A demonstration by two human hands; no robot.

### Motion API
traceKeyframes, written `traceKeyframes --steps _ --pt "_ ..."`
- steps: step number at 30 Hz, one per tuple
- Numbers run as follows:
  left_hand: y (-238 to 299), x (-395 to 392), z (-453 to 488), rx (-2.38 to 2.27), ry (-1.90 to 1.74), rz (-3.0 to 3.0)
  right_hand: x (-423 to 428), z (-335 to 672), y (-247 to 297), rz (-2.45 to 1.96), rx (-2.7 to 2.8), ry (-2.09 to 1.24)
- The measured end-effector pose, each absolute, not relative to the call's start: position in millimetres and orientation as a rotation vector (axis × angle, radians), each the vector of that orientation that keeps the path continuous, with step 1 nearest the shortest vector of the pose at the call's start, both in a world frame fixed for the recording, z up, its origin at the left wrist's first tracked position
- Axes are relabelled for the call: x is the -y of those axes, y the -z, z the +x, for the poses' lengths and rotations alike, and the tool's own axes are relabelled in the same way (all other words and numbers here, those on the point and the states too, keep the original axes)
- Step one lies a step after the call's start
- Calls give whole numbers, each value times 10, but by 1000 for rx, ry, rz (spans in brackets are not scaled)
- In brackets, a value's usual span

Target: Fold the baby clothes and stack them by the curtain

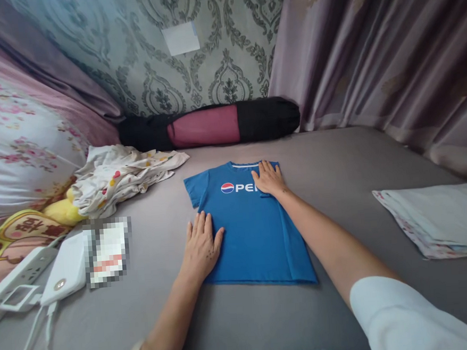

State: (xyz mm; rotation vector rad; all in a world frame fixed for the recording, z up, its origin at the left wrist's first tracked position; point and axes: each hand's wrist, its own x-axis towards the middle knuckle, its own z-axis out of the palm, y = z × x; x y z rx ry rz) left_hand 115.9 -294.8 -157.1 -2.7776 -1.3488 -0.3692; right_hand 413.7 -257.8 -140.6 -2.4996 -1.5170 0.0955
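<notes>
A blue T-shirt (253, 232) with a white and red logo lies flat on the grey bed sheet (328, 163), its right side folded inward. My left hand (201, 244) rests flat on the shirt's left edge, fingers stretched out. My right hand (269, 178) lies flat near the collar, on top of the folded right sleeve, fingers spread. Neither hand holds anything.
A heap of white patterned clothes (121, 175) lies at the left. A black and pink rolled bag (209, 124) lies against the wall. Folded pale cloth (440, 219) is at the right. A white power bank (66, 269), a power strip (12, 281) and a yellow cushion (32, 223) sit at the left edge.
</notes>
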Motion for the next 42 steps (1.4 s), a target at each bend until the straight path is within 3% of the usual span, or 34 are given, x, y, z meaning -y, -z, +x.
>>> traceKeyframes --steps 7,16,42 --pt "1507 2971 1168 1371 325 -2812 2857 4259 1256 -2339 1584 -498" --pt "1511 2949 1174 1290 356 -2912 3437 3958 1511 -2451 1656 -37" --pt "1472 3036 1119 1251 353 -2989 4376 3309 1413 -2423 1789 -171"
